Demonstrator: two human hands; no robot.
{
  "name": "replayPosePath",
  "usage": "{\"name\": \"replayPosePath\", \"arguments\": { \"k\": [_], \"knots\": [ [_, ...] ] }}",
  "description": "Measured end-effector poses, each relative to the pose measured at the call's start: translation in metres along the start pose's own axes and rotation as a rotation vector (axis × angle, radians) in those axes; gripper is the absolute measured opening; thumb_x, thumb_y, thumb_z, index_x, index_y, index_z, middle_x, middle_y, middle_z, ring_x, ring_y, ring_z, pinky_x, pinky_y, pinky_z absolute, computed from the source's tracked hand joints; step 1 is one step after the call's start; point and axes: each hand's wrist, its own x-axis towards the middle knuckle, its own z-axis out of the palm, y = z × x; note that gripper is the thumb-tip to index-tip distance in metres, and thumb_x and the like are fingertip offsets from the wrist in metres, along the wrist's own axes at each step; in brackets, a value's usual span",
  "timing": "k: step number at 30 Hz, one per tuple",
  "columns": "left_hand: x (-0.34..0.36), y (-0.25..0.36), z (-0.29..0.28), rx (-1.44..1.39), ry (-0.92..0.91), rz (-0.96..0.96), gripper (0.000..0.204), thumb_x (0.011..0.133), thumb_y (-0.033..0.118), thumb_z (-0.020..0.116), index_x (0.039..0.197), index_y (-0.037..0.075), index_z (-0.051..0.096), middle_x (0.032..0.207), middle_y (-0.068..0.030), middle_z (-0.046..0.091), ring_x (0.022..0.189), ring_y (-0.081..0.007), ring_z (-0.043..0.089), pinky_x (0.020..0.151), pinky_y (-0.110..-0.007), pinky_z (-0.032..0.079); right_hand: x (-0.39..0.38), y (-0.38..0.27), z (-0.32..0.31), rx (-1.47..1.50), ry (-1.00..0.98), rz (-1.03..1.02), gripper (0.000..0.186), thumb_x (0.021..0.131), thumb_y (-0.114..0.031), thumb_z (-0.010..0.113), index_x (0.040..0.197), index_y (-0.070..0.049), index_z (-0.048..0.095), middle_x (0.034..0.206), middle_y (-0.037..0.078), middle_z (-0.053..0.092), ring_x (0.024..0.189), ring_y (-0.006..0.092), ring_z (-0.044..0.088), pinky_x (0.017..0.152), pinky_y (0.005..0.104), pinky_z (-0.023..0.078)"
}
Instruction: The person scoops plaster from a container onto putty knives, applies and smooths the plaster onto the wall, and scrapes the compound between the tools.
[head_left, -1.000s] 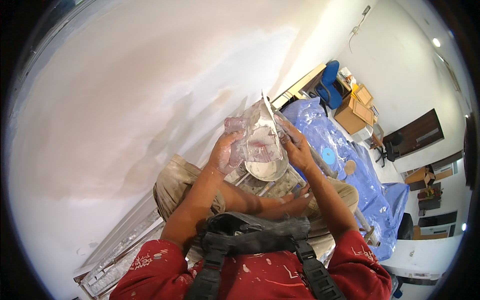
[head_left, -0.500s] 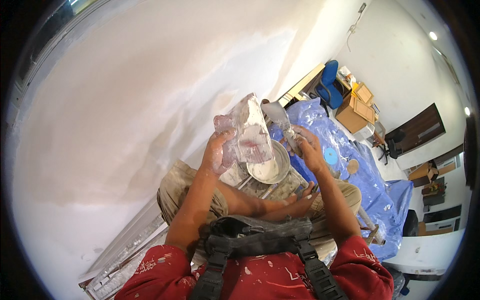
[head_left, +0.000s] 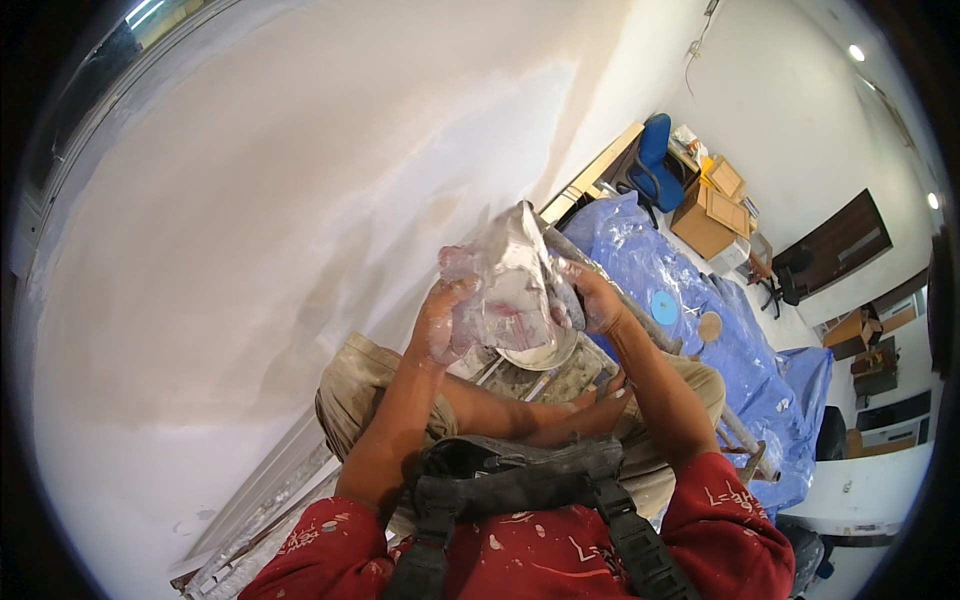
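My left hand (head_left: pixel 440 312), smeared with white, is closed round a flat putty-coated plate (head_left: pixel 512 285) held up in front of me. Thick white putty covers its face, with a reddish streak low down. In my right hand (head_left: pixel 600 300) is a putty knife (head_left: pixel 568 298), its blade close along the plate's right edge. Blur and the plate hide much of the blade, so whether it touches cannot be told. Below the plate sits a round bucket (head_left: pixel 566 358) of white putty, partly covered by it.
A pale, patchy wall (head_left: pixel 230 230) rises on my left. Blue plastic sheeting (head_left: pixel 690 320) spreads to the right, bearing a blue disc (head_left: pixel 664 308) and a tan disc (head_left: pixel 710 326). Farther off stand a blue chair (head_left: pixel 655 165) and cardboard boxes (head_left: pixel 705 220). My legs are crossed beneath me.
My right hand has moved left toward the plate, bringing the putty knife from apart, blade up, to the plate's right edge. The plate has tipped slightly and now covers more of the bucket.
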Motion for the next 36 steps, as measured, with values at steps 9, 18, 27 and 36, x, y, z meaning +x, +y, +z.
{"name": "replayPosePath", "arguments": {
  "k": [9,18,27,36],
  "knots": [
    [-0.004,0.027,0.01,0.089,0.009,0.115,0.039,0.092,0.016,0.06,0.127,-0.001,0.053,0.111,-0.0118,0.065,0.098,-0.0261,0.068,0.083,-0.042,0.06,-0.002,0.042,-0.044,-1.113,0.154,-0.028,0.04,0.094,-0.03,0.054,0.102,0.006,0.068,0.094,0.016,0.072,0.081,0.0294,0.069,0.08,0.0412,0.052],
    [0.001,0.012,0.029,-0.061,0.177,0.204,0.038,0.094,0.027,0.053,0.126,0.007,0.055,0.114,-0.0095,0.064,0.103,-0.0256,0.066,0.086,-0.044,0.057,-0.012,0.077,-0.067,-1.623,0.209,0.103,0.035,0.085,-0.032,0.064,0.102,-0.003,0.072,0.095,0.026,0.069,0.088,0.0432,0.066,0.084,0.049,0.051],
    [0.026,0.015,0.083,-0.014,0.119,0.337,0.041,0.09,-0.002,0.059,0.13,0.007,0.052,0.113,-0.0071,0.062,0.099,-0.0198,0.064,0.082,-0.037,0.058,0.022,0.023,0.08,-0.494,0.19,-0.643,0.057,0.096,-0.031,0.058,0.141,0.002,0.044,0.126,0.014,0.059,0.121,0.0249,0.054,0.105,0.036,0.041],
    [0.055,0.025,0.093,0.48,0.06,0.036,0.031,0.097,0.025,0.063,0.117,0.003,0.058,0.104,-0.0083,0.066,0.086,-0.0172,0.065,0.074,-0.03,0.055,0.099,-0.024,0.007,0.395,0.423,-0.723,0.024,0.094,-0.027,0.052,0.099,-0.004,0.059,0.084,0.007,0.061,0.065,0.0186,0.058,0.053,0.0348,0.046]
  ]
}}
